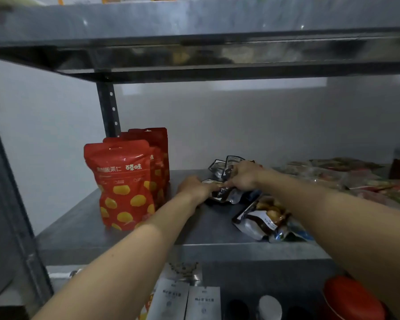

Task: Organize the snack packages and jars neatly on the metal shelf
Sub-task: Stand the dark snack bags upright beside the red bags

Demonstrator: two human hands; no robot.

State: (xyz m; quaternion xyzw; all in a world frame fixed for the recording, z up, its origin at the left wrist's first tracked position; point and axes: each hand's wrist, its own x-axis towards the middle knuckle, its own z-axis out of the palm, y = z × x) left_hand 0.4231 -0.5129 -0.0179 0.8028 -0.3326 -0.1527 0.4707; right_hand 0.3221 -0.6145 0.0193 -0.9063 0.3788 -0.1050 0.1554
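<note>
On the metal shelf (125,236) stand three red chestnut pouches (123,183) upright in a row at the left. To their right lies a loose heap of dark silver snack packets (229,163). My left hand (195,187) grips the lower packet (226,195) of that heap at its left end. Beside it, my right hand (243,175) holds the upper packets from above. More dark packets with yellow nuts printed on them (267,218) lie flat near the shelf's front edge.
A shelf board (194,31) hangs low overhead. The perforated post (109,109) stands behind the red pouches. Blurred colourful packets (346,179) cover the shelf's right side. On the level below stand white pouches (187,301), jars (269,307) and a red tin (353,299).
</note>
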